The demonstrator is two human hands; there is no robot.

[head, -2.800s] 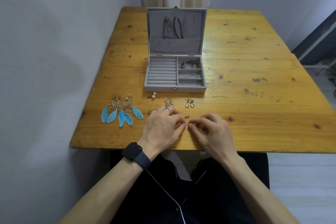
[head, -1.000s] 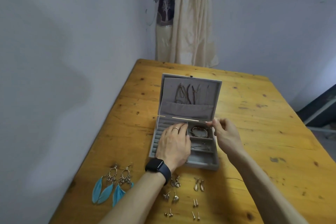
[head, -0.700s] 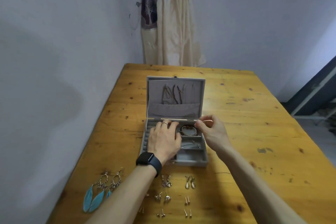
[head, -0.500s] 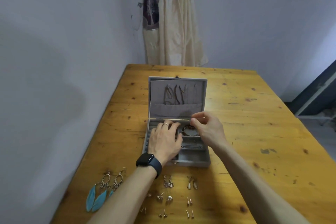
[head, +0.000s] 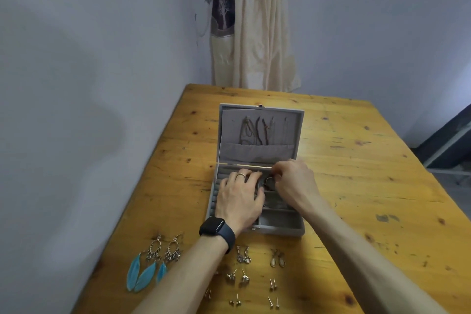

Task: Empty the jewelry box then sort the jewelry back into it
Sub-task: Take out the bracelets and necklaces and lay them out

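Observation:
The grey jewelry box [head: 280, 227] stands open on the wooden table [head: 362, 176], with necklaces [head: 257, 131] hanging in its raised lid. My left hand [head: 239, 199], wearing a ring, lies flat over the ring rolls on the box's left side. My right hand [head: 293, 182] reaches into the back right compartment, its fingers curled round a bracelet [head: 269, 183] of which only a small loop shows. In front of the box lie blue feather earrings [head: 145, 270], drop earrings [head: 277, 261] and several small studs [head: 273, 285].
A grey wall runs close along the table's left edge. A cream and purple curtain [head: 254, 38] hangs behind the far end. Bare tabletop stretches to the right of the box. My forearms cross above the laid-out earrings.
Both hands left the studs at the table's near edge and went to the box. The right hand has since dropped from the lid's edge into the bracelet compartment and closed its fingers.

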